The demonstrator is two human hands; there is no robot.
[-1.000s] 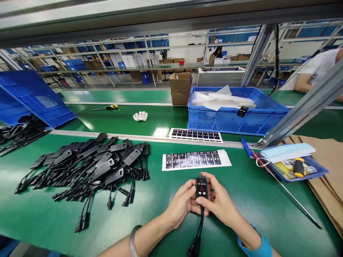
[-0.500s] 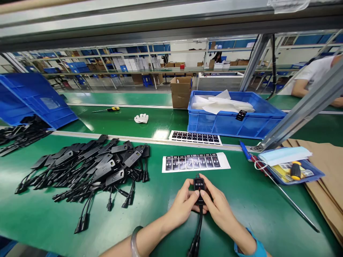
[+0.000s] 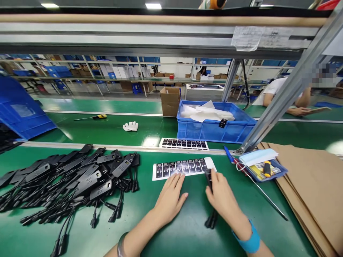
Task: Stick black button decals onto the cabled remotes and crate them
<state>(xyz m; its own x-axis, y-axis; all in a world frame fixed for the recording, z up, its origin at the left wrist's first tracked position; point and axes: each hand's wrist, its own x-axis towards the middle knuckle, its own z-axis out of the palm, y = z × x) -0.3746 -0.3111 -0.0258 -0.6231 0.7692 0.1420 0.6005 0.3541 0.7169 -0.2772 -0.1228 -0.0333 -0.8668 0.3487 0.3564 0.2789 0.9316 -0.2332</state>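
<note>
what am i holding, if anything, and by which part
Your right hand holds a black corded device by its casing; your left hand holds nothing.

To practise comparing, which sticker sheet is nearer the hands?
The front sheet, this side of the metal strip; the back sheet lies beside the blue bin.

The left grip [image 3: 168,200] is now off the black rectangular controller [image 3: 208,175], at the white paper label sheet [image 3: 210,164]; the right grip [image 3: 223,192] alone holds the controller, farther right.
</note>
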